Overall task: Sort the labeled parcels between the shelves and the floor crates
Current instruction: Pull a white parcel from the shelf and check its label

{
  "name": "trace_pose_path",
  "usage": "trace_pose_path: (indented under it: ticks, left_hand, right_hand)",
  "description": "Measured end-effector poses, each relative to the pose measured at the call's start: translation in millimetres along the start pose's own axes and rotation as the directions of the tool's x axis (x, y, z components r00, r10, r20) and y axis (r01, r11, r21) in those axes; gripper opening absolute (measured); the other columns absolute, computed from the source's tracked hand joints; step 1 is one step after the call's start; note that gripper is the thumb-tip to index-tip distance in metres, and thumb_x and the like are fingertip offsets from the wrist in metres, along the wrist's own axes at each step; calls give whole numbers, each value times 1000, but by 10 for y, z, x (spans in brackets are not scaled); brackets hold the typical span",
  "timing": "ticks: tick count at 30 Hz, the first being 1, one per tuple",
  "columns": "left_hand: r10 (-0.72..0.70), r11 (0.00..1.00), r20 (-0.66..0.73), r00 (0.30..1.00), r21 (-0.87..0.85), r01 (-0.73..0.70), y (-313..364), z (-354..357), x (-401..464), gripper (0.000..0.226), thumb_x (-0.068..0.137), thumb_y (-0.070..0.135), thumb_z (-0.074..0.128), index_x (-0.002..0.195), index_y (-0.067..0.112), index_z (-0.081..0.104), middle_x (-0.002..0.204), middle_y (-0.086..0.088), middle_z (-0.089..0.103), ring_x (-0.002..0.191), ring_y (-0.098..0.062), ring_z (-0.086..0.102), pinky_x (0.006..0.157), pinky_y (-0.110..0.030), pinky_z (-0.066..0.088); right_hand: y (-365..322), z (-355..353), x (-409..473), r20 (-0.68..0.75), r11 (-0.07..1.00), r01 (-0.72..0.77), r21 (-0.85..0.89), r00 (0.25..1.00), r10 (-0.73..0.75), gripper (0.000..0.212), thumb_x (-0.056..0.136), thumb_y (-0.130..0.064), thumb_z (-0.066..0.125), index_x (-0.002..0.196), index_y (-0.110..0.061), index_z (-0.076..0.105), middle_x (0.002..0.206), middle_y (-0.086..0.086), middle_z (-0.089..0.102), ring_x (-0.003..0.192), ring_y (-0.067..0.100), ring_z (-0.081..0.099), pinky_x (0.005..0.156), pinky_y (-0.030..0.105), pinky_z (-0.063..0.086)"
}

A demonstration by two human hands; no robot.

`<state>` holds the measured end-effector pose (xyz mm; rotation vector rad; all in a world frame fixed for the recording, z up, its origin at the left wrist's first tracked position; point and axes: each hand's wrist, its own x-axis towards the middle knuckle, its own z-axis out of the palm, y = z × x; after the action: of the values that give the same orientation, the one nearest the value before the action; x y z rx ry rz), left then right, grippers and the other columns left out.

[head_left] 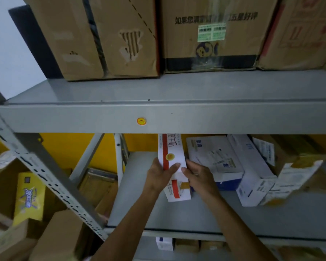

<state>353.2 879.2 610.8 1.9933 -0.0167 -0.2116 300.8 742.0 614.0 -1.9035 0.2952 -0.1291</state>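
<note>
A long white box with a red stripe [170, 153] lies on the middle grey shelf [177, 213], its far end under the shelf above. My left hand [161, 173] grips its left side, thumb across the top. My right hand [198, 176] holds its right edge. To the right lie a white and blue parcel [215, 157], another long white box [252, 178] and a torn labelled carton [297, 178].
Big cardboard cartons [111, 34] [211, 34] fill the upper shelf [177, 117]. A slanted perforated shelf post [51, 178] crosses at left. Behind it are cardboard boxes and a yellow box [29, 196] on the floor. Small boxes [165, 243] sit on the shelf below.
</note>
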Motion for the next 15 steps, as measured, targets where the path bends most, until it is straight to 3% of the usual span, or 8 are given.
trace_pose_path:
  ticks: [3, 5, 8, 10, 11, 13, 15]
  left_hand:
    - [60, 998, -45, 997, -15, -61, 185, -179, -185, 61, 77, 53, 74, 127, 28, 49, 115, 6, 68, 95, -14, 70, 82, -38, 60]
    - [82, 995, -86, 993, -42, -86, 305, -286, -327, 63, 70, 53, 80, 120, 26, 55, 107, 8, 70, 91, -9, 70, 76, -30, 61]
    - [38, 991, -85, 996, -125, -48, 465, -444, -565, 38, 70, 41, 84, 97, 27, 61, 91, 6, 71, 83, -11, 71, 60, -23, 58]
    - [-61, 987, -55, 997, -154, 52, 397, -576, -749, 33, 74, 32, 82, 94, 28, 56, 90, 6, 66, 82, -14, 68, 59, -26, 55]
    - [-119, 973, -29, 992, -200, 111, 284, -654, -832, 39, 73, 32, 82, 102, 25, 57, 95, 3, 66, 84, -16, 68, 61, -30, 57]
    - [-209, 887, 83, 974, -402, 225, 22, -797, -1012, 76, 62, 41, 88, 125, 16, 54, 112, -7, 68, 95, -27, 70, 69, -44, 61]
    - [-211, 680, 240, 947, -660, 319, -189, -901, -1228, 103, 43, 47, 94, 131, 13, 52, 120, -16, 68, 103, -38, 69, 75, -51, 59]
  right_hand:
    - [-173, 2, -181, -38, 993, 20, 116, 999, -16, 41, 94, -26, 61, 134, -29, 55, 114, -3, 70, 94, 12, 70, 79, 36, 61]
    - [-266, 21, -349, -25, 981, 107, 164, 994, -104, 40, 93, -27, 61, 132, -28, 58, 115, -7, 66, 101, 8, 67, 84, 28, 59]
    - [-274, -5, -560, 90, 961, 236, 148, 964, -250, 35, 94, -26, 58, 129, -25, 61, 121, -10, 59, 110, 2, 60, 85, 14, 53]
    - [-170, -87, -619, 210, 965, 185, 185, 952, -223, 33, 95, -24, 55, 128, -29, 60, 126, -16, 57, 114, -1, 58, 83, 13, 52]
    - [-107, -135, -621, 184, 973, 157, 169, 965, -188, 33, 95, -25, 55, 128, -33, 56, 128, -20, 53, 116, -1, 55, 81, 13, 52]
    - [73, -256, -592, 34, 986, 15, 167, 999, -21, 42, 92, -31, 59, 131, -37, 43, 130, -15, 47, 116, 6, 51, 81, 21, 54]
    - [209, -350, -600, 122, 935, -211, 286, 976, 183, 68, 85, -49, 66, 142, -35, 31, 134, -10, 48, 121, 15, 51, 96, 38, 49]
